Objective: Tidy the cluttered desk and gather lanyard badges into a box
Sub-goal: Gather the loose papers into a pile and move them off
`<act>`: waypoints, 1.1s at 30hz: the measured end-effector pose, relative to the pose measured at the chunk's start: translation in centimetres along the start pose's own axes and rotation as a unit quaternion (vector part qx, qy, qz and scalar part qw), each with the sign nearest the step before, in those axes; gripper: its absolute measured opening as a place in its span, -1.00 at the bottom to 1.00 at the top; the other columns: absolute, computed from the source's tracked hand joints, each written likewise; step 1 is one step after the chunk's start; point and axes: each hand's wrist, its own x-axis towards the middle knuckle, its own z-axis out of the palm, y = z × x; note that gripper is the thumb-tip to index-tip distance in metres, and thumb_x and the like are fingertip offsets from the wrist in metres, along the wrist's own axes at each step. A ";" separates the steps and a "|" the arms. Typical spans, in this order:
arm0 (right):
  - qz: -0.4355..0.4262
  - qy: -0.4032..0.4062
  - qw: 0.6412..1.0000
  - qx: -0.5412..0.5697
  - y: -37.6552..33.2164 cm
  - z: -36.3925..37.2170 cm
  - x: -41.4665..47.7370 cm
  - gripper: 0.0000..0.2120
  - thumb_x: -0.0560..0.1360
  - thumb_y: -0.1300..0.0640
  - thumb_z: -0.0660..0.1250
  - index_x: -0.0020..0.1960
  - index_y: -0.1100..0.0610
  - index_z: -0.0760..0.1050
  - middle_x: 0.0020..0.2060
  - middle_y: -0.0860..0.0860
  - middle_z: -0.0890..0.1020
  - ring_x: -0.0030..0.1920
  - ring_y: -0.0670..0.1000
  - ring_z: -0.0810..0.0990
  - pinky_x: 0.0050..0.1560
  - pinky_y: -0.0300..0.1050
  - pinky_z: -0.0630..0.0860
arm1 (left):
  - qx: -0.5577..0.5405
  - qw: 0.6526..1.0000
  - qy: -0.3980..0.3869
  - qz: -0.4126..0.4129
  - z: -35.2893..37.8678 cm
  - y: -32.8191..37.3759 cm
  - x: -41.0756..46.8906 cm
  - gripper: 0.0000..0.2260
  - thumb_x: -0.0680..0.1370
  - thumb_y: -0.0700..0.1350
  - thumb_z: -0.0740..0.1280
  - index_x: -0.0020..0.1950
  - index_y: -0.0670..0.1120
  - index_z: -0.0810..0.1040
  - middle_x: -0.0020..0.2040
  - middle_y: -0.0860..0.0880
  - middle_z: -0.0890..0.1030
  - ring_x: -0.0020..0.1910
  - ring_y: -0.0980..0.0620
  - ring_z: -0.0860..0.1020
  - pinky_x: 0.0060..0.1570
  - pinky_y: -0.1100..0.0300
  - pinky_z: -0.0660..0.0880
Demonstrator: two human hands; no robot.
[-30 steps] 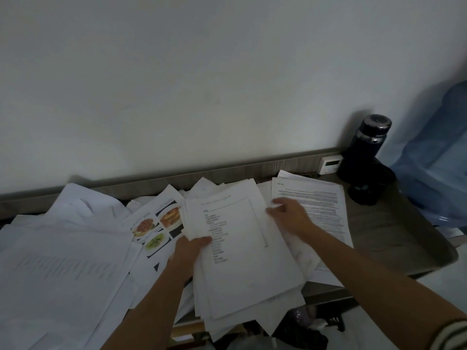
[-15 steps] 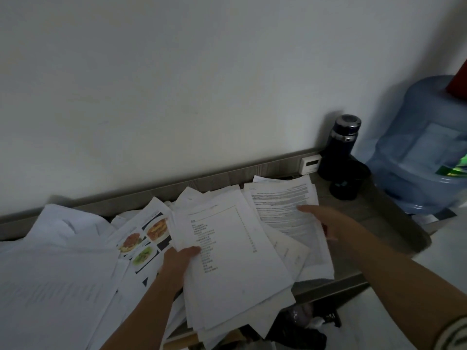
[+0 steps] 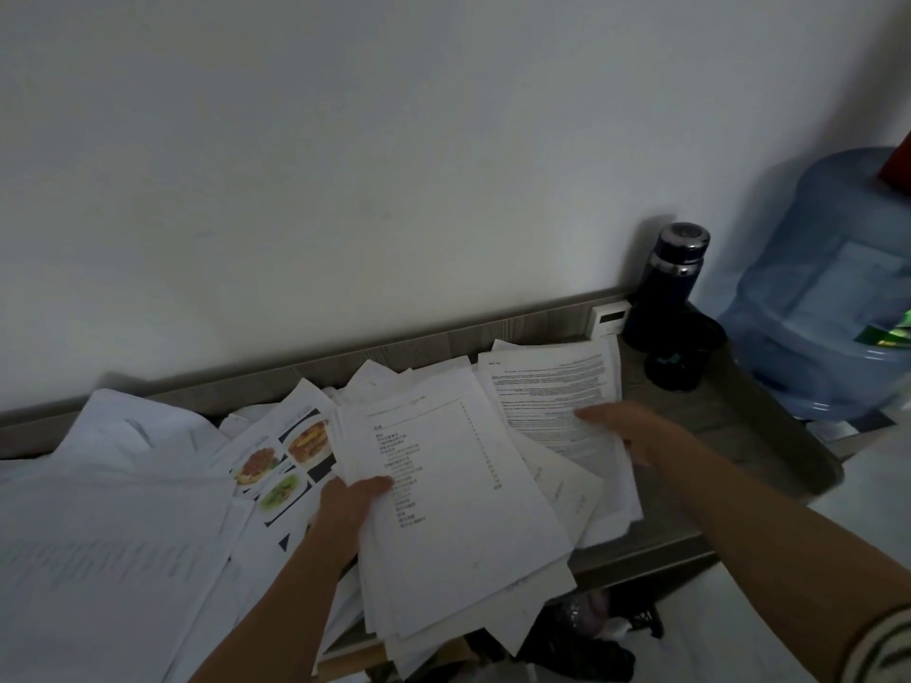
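Papers [image 3: 123, 510] litter the table [image 3: 715, 436]; your left hand [image 3: 352, 505] grips a stack [image 3: 458, 525], your right hand [image 3: 636, 431] holds printed sheets [image 3: 547, 386].

We're looking at a dim scene under a flat grey-blue cast. The wall [image 3: 394, 165] reads paler at left and darkens toward the right corner. The dark flask [image 3: 676, 273] throws a soft shadow on it. Print on the white sheets [image 3: 458, 510] smears; the left pile [image 3: 98, 534] is blurrier yet. The desk [image 3: 729, 416] bows with the wide lens, and the water jug [image 3: 813, 298] sits soft.
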 end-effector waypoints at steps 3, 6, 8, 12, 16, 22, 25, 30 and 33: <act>-0.110 0.074 0.981 -0.140 -1.9 0.3 -1.2 -0.61 0.48 0.23 0.43 0.26 0.33 0.50 0.12 0.26 0.61 0.09 0.23 0.60 0.08 0.04 0.55 | 0.003 1.000 0.005 -0.005 -0.1 -0.1 0.1 -0.74 0.37 -0.29 0.50 0.01 -0.15 0.58 -0.08 -0.10 0.66 -0.11 -0.12 0.63 -0.28 0.09 0.56; -0.264 0.150 0.913 -0.272 -7.4 -0.1 -4.4 -0.74 0.49 0.12 0.39 0.08 0.28 0.59 -0.06 0.21 0.64 -0.05 0.19 0.63 -0.04 0.03 0.56 | -0.001 1.000 0.004 -0.012 -0.2 -0.1 0.4 -0.76 0.37 -0.28 0.51 0.00 -0.15 0.59 -0.10 -0.10 0.68 -0.13 -0.14 0.65 -0.31 0.09 0.58; -0.363 0.166 0.872 -0.283 -11.0 -0.4 -7.0 -0.83 0.50 0.09 0.35 -0.12 0.21 0.59 -0.21 0.14 0.63 -0.19 0.15 0.61 -0.15 0.01 0.56 | -0.004 1.000 0.002 -0.015 -0.2 -0.1 0.5 -0.76 0.37 -0.29 0.50 0.00 -0.14 0.59 -0.10 -0.10 0.68 -0.14 -0.15 0.65 -0.32 0.09 0.58; -0.468 0.118 0.863 -0.148 -15.4 -0.4 -11.4 -0.80 0.52 0.10 0.34 -0.28 0.01 0.49 -0.43 -0.18 0.55 -0.44 -0.21 0.52 -0.47 -0.27 0.45 | -0.010 1.000 -0.003 -0.012 -0.1 0.0 0.3 -0.76 0.37 -0.30 0.50 0.00 -0.14 0.60 -0.10 -0.09 0.69 -0.14 -0.13 0.65 -0.36 0.12 0.56; -0.422 0.043 0.901 -0.089 -14.8 1.6 -10.4 -0.92 0.50 0.09 0.42 -0.02 0.08 0.60 -0.22 -0.08 0.65 -0.32 -0.23 0.62 -0.34 -0.30 0.53 | -0.017 1.000 -0.008 -0.007 -0.1 0.0 0.4 -0.78 0.42 -0.24 0.48 0.05 -0.13 0.60 0.03 -0.17 0.67 -0.06 -0.16 0.63 -0.18 0.03 0.58; -0.190 -0.118 0.945 -0.240 -4.9 9.2 -5.0 -0.64 0.47 0.16 0.45 0.22 0.24 0.53 0.06 0.13 0.61 0.03 0.09 0.62 0.03 -0.03 0.56 | -0.145 0.988 -0.021 -0.050 0.1 1.3 -0.1 -0.60 0.50 0.31 0.25 0.14 0.06 0.52 0.03 -0.07 0.63 0.01 -0.14 0.60 -0.07 0.02 0.55; -0.214 -0.182 0.913 -0.297 -1.3 12.2 -4.3 -0.76 0.53 0.06 0.37 0.11 0.19 0.57 -0.02 0.06 0.64 -0.13 -0.07 0.59 -0.15 -0.23 0.50 | -0.114 0.990 -0.055 -0.054 -0.1 1.3 -0.3 -0.61 0.45 0.17 0.41 0.15 -0.04 0.61 0.05 -0.14 0.68 0.02 -0.17 0.65 -0.07 -0.01 0.60; -0.235 -0.036 0.915 -0.325 -1.0 9.5 -2.4 -0.77 0.62 0.10 0.21 -0.18 0.14 0.48 -0.26 -0.01 0.50 -0.27 -0.05 0.47 -0.10 -0.10 0.44 | -0.082 0.996 -0.010 -0.041 -0.3 0.6 -0.1 -0.72 0.50 -0.25 0.42 0.21 -0.18 0.58 0.13 -0.21 0.63 0.02 -0.19 0.62 -0.01 -0.08 0.58; -0.128 -0.084 0.938 -0.310 0.4 6.9 -2.7 -0.93 0.59 0.18 0.28 -0.07 0.13 0.45 -0.19 0.00 0.52 -0.25 -0.08 0.52 -0.29 -0.29 0.46 | -0.100 0.994 0.005 -0.047 -0.4 0.7 0.2 -0.66 0.52 -0.25 0.40 0.29 -0.20 0.53 0.17 -0.21 0.61 0.12 -0.21 0.58 0.19 -0.18 0.49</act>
